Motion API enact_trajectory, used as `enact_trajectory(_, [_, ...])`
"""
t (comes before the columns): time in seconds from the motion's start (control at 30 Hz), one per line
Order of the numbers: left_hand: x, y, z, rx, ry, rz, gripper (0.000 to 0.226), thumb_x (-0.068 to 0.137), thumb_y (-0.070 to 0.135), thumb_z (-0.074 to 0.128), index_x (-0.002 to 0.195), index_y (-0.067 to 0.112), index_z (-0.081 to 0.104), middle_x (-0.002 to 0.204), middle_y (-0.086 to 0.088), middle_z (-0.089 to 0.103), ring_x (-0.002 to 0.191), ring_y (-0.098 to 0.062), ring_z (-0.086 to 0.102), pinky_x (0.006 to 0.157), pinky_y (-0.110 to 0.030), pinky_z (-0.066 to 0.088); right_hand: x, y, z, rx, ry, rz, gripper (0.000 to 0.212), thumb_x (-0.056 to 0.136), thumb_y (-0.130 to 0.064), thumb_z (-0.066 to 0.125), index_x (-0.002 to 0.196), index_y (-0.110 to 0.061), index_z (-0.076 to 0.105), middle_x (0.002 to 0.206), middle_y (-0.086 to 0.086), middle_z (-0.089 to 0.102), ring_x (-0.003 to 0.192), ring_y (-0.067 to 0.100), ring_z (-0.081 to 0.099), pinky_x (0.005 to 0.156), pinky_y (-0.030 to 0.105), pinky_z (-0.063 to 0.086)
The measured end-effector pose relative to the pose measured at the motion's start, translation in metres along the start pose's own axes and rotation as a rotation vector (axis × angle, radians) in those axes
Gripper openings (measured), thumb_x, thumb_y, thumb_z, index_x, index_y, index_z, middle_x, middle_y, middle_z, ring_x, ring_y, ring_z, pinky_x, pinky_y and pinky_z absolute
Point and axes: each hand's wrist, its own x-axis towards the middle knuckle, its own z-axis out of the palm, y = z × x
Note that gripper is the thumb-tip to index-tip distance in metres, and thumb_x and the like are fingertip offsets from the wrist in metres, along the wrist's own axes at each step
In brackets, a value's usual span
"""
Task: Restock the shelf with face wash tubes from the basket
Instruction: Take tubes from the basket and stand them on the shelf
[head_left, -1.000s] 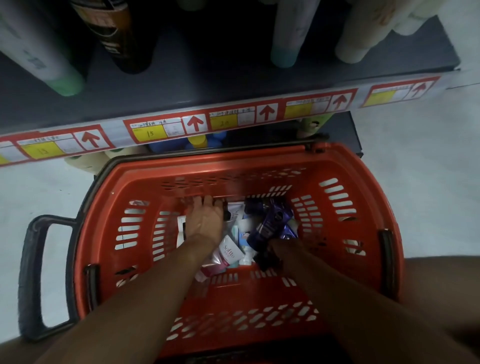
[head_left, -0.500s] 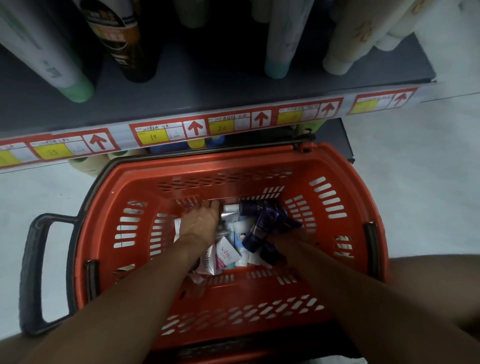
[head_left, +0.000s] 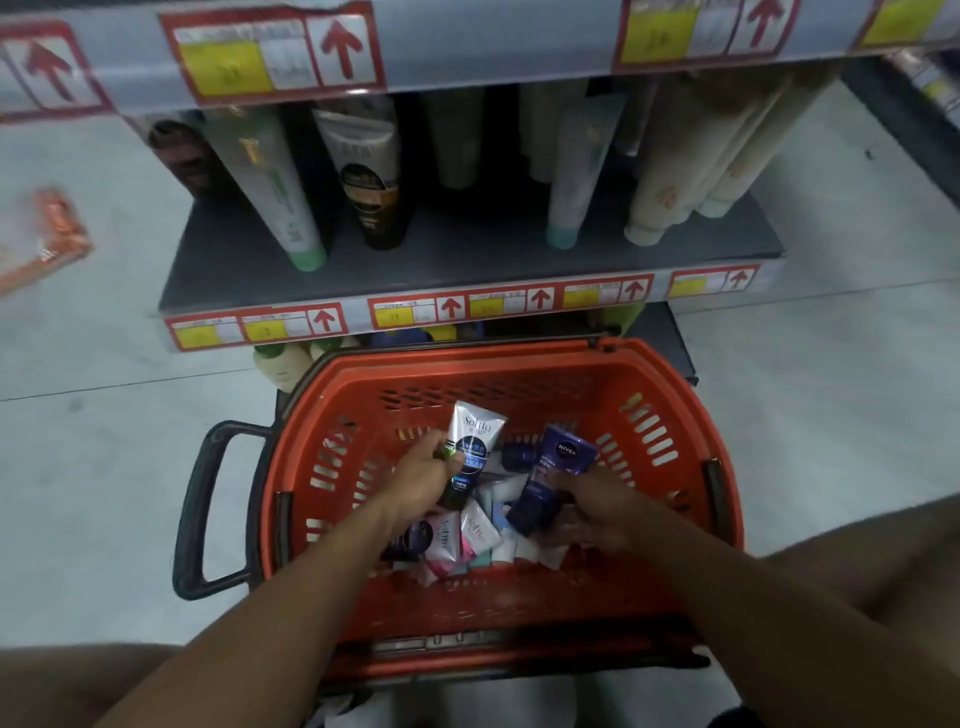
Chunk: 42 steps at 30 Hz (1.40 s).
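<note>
Stock in hand: your left hand (head_left: 423, 480) grips one white-and-black Softto face wash tube (head_left: 470, 452) around its lower body, crimped end up, lifted clear of the pile but inside the basket walls. Your right hand (head_left: 589, 512) curls round one purple Nivea face wash tube (head_left: 550, 480), likewise raised, crimped end up, cap towards the palm.

Stock remaining: the orange slotted plastic shopping basket (head_left: 675, 467) on the pale floor holds a loose heap of small tubes (head_left: 470, 535) on its bottom: white-and-pink Softto ones, a dark one under your left wrist, others too jumbled to count.

Destination: the grey metal shelf (head_left: 467, 260) just beyond the basket, edged with red-and-yellow price labels (head_left: 452, 309), carries tall standing tubes, among them a white green-capped tube (head_left: 280, 208), a black-and-gold tube (head_left: 371, 192) and cream tubes (head_left: 675, 197) at the right. Bare shelf shows between these groups and along the front.

Progress, by my reckoning: a pick is made, two items secured, neither yet placed. Which shelf items came from this basket cannot be told. Still to do: carry both up, stand them, then work through the heap.
</note>
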Motion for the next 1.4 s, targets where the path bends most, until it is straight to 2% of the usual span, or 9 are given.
enact_trajectory(0.07, [-0.014,0.009,0.000,-0.196,-0.030,-0.071,0.011,0.106,0.012,0.053,0.102,0.019,0.061,0.098,-0.007,0.069,0.083,-0.022,0.066,0.060,-0.033,0.059,-0.010,-0.006,0.006,0.053,-0.070,0.016,0.018,0.100,-0.013,0.058,0.118,-0.014,0.060,0.107,0.016,0.072,0.090,0.037,0.072,0.076,0.060,0.058])
enact_trajectory(0.23, [-0.059,0.028,-0.006,-0.506,-0.037,-0.105,0.025,0.107,0.018,0.046,0.129,0.016,0.057,0.123,-0.014,0.068,0.112,-0.034,0.065,0.077,-0.053,0.061,-0.053,-0.021,0.023,-0.007,-0.170,-0.087,0.027,0.098,-0.007,0.060,0.125,-0.008,0.061,0.113,0.017,0.072,0.106,0.036,0.068,0.095,0.066,0.052])
enact_trajectory(0.4, [-0.099,0.052,-0.014,-0.649,-0.011,-0.002,0.022,0.105,0.020,0.045,0.120,0.017,0.062,0.102,-0.008,0.078,0.093,-0.029,0.073,0.076,-0.052,0.061,-0.095,-0.034,0.032,-0.062,-0.279,-0.203,0.037,0.092,0.002,0.063,0.128,-0.006,0.063,0.121,0.018,0.072,0.117,0.038,0.067,0.091,0.056,0.058])
enact_trajectory(0.63, [-0.151,0.076,-0.036,-0.409,0.038,0.202,0.046,0.085,-0.002,0.069,0.124,0.019,0.058,0.111,-0.009,0.077,0.103,-0.030,0.074,0.087,-0.056,0.061,-0.148,-0.050,0.039,-0.012,-0.390,-0.372,0.039,0.091,0.005,0.061,0.127,-0.009,0.062,0.122,0.017,0.072,0.110,0.034,0.070,0.092,0.053,0.057])
enact_trajectory(0.77, [-0.174,0.087,-0.045,-0.311,0.157,0.294,0.051,0.085,0.000,0.078,0.127,0.017,0.054,0.114,-0.008,0.074,0.103,-0.027,0.074,0.091,-0.051,0.061,-0.164,-0.061,0.042,-0.079,-0.364,-0.494,0.043,0.087,0.002,0.069,0.127,-0.013,0.061,0.119,0.011,0.074,0.108,0.031,0.072,0.091,0.053,0.057])
enact_trajectory(0.9, [-0.194,0.102,-0.051,-0.290,0.240,0.411,0.049,0.086,0.003,0.079,0.124,0.019,0.053,0.114,-0.004,0.073,0.099,-0.017,0.074,0.076,-0.030,0.063,-0.179,-0.071,0.047,-0.189,-0.247,-0.683,0.048,0.085,0.003,0.073,0.126,-0.019,0.059,0.114,0.002,0.076,0.106,0.027,0.073,0.096,0.058,0.055])
enact_trajectory(1.07, [-0.210,0.126,-0.066,-0.193,0.325,0.566,0.052,0.082,0.016,0.086,0.122,0.028,0.055,0.110,0.008,0.072,0.097,-0.005,0.072,0.084,-0.028,0.062,-0.199,-0.097,0.053,-0.177,-0.265,-0.840,0.056,0.082,0.008,0.076,0.130,-0.013,0.057,0.120,0.007,0.074,0.108,0.024,0.072,0.081,0.041,0.059])
enact_trajectory(1.3, [-0.218,0.160,-0.093,-0.169,0.461,0.718,0.054,0.080,0.032,0.088,0.126,0.033,0.058,0.111,0.012,0.074,0.101,-0.005,0.072,0.084,-0.034,0.064,-0.230,-0.140,0.074,-0.234,-0.271,-1.032,0.048,0.083,0.007,0.076,0.124,-0.007,0.058,0.115,0.007,0.075,0.108,0.021,0.073,0.085,0.028,0.058])
enact_trajectory(1.4, [-0.217,0.174,-0.111,-0.110,0.555,0.761,0.058,0.078,0.035,0.089,0.128,0.035,0.058,0.111,0.017,0.073,0.101,0.000,0.069,0.081,-0.019,0.060,-0.240,-0.161,0.089,-0.249,-0.271,-1.088,0.046,0.083,0.009,0.075,0.122,-0.008,0.058,0.115,0.006,0.076,0.109,0.020,0.072,0.088,0.029,0.058])
